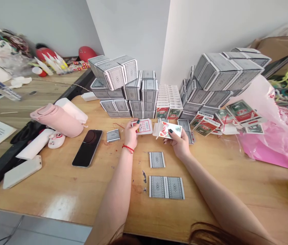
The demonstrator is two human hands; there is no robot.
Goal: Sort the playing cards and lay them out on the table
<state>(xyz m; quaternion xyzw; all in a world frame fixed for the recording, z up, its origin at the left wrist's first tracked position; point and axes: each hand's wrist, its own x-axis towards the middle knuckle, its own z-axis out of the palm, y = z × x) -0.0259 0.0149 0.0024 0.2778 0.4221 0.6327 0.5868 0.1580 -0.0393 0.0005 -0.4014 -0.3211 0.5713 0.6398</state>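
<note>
My left hand [131, 132], a red string around its wrist, grips a deck of playing cards [145, 127] whose top card is white with red print. Close to its right, my right hand [181, 141] is closed on a playing card box [164, 130]. The flap end of that box points left, toward the deck, and looks open. Below the hands, a card-backed piece [156, 160] lies alone on the table, and a side-by-side pair [166, 187] lies nearer to me. Another small patterned stack [113, 135] sits left of my left wrist.
Tall piles of grey patterned card blocks stand at the back left [115, 78] and back right [215, 75]. Between them are rows of boxed decks [169, 98]. Loose red and green card boxes [206, 126] lie to the right. A phone [87, 148] and pink bottle [58, 119] lie left.
</note>
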